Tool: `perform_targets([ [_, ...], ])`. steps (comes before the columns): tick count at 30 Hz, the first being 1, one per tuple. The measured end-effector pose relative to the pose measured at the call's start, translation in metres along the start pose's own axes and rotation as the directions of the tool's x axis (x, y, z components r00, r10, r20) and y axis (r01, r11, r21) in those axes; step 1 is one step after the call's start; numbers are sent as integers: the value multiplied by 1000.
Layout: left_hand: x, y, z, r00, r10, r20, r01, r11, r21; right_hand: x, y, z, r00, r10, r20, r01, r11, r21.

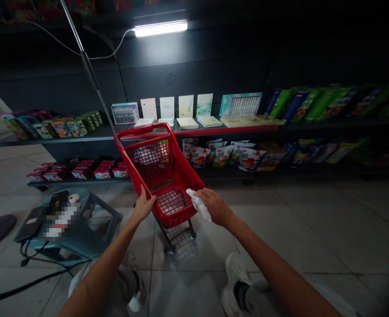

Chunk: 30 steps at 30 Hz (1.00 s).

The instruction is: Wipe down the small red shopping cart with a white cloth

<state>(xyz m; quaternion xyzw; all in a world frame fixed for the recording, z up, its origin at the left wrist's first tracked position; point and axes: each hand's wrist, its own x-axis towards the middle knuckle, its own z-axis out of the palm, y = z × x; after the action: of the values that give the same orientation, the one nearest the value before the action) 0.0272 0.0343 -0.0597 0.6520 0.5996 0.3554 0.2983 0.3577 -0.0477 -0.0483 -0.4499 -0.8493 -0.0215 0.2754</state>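
Observation:
A small red shopping cart (171, 189) stands on the tiled floor in front of me, its basket tilted toward my side. My left hand (144, 204) is closed on the left rim of the basket, thumb pointing up. In my right hand (216, 207) is a crumpled white cloth (199, 204), gripped at the right front corner of the basket. The cloth lies along the outside of that corner; whether it presses on the plastic I cannot tell. The basket's mesh floor shows between my hands, and the cart's wheels rest on the tiles.
Behind the cart runs a dark shelf (244, 127) with books, boxes and snack bags (224, 154). At left, a grey-blue stool (92, 242) holds devices, with cables trailing to the floor. A metal pole (74, 28) slants behind the cart handle. A lamp (161, 28) glows above.

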Motion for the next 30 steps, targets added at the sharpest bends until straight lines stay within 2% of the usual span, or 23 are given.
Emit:
perform_targets([
  [3,-5,9,2,998,-54,16,53,998,31,-9,-1,2,999,5,-37,-6,1000,-17],
  [5,-14,18,6,999,-44,-31,45,998,52,-12,-6,4,998,15,-55,-16,1000,-20],
  [7,-26,27,11,990,66,-122,-58,996,73,-13,-14,7,997,45,-66,-46,999,-18],
  [9,-39,35,14,957,244,-159,-223,965,140,-10,-22,11,993,85,-76,-87,996,-19],
  [10,-45,39,15,936,334,-112,-310,931,191,-8,-27,12,992,99,-78,-101,995,-23],
  [12,-55,45,16,879,468,91,-473,833,287,-2,-35,14,991,110,-76,-112,993,-25],
  [14,-59,49,16,817,503,283,-577,732,362,4,-45,18,990,113,-80,-115,993,-11],
  [15,-60,49,15,798,501,334,-601,693,398,8,-51,20,990,116,-82,-117,993,1],
  [19,-52,42,12,780,513,359,-624,586,518,24,-76,37,995,86,-54,-83,996,39],
  [23,-42,27,8,774,537,335,-618,528,582,39,-90,54,997,63,-49,-61,997,39],
  [26,-38,20,5,771,542,335,-618,509,598,44,-86,53,999,-24,-39,25,999,43],
  [30,-35,18,3,769,550,327,-615,496,613,38,-64,38,994,-105,-26,106,994,40],
])
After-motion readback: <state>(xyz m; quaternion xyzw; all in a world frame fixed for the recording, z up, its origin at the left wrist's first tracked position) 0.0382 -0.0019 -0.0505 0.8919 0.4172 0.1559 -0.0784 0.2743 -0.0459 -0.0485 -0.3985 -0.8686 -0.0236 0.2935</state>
